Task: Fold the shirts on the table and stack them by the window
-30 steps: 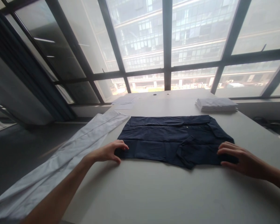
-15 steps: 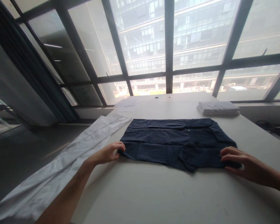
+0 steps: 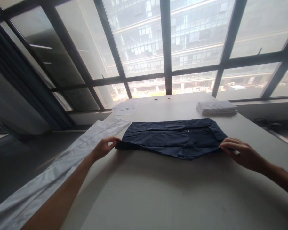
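A dark navy shirt, partly folded, lies across the white table. Small buttons show on its right half, and a folded-over sleeve lies at the near edge. My left hand pinches the near left corner of the fabric. At the near right corner, my right hand grips the cloth between thumb and fingers. Between the two hands the near edge is raised and sags toward the middle.
White garments hang along the table's left edge. A stack of folded white cloth rests at the back right. White paper sheets lie at the back left. Tall windows stand behind the table, with a dark curtain on the left.
Both hands have lifted the near edge of the shirt and moved it away from me, so less of the shirt shows. The view has shifted slightly to the right.
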The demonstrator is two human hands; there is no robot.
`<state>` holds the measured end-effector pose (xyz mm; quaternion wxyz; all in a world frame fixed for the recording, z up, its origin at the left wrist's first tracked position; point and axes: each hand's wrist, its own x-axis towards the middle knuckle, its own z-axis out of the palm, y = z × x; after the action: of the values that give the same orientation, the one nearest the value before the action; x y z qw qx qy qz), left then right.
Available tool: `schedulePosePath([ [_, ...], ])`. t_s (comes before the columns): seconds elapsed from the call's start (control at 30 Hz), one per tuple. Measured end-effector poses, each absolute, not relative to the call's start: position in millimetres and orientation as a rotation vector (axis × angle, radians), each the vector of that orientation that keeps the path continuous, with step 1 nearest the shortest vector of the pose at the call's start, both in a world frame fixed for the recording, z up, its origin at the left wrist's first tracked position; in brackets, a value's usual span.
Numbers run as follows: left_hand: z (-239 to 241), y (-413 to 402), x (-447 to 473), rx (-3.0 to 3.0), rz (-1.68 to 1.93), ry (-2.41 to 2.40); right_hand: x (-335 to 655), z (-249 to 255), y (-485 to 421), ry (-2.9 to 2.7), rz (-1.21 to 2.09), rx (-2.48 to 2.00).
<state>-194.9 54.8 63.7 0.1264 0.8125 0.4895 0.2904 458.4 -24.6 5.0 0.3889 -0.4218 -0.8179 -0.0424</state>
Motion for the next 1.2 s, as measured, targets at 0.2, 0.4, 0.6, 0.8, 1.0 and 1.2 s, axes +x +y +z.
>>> schedulePosePath([
  [0.2,69.3,96.4,-186.8,2.289,0.88,1.476,462.9,4.9,16.5,-2.045,-0.076,-1.132],
  [0.4,62.1,123.9,-187.9,2.228,0.811,1.483,464.2,-2.4,55.4,-2.0,-0.057,-1.27],
  [0.6,36.4,148.3,-187.1,2.34,0.661,1.559,463.4,-17.6,75.4,-2.02,-0.043,-1.419],
  [0.8,14.3,160.6,-181.0,2.389,0.63,1.761,463.4,-23.9,81.2,-2.071,-0.13,-1.511],
  [1.0,15.3,146.7,-169.8,2.522,0.507,1.913,461.4,-16.3,77.8,-2.236,-0.228,-1.557],
  [1.2,38.8,118.2,-87.2,2.768,0.649,1.771,406.2,0.0,68.9,-2.124,-0.311,-1.465],
])
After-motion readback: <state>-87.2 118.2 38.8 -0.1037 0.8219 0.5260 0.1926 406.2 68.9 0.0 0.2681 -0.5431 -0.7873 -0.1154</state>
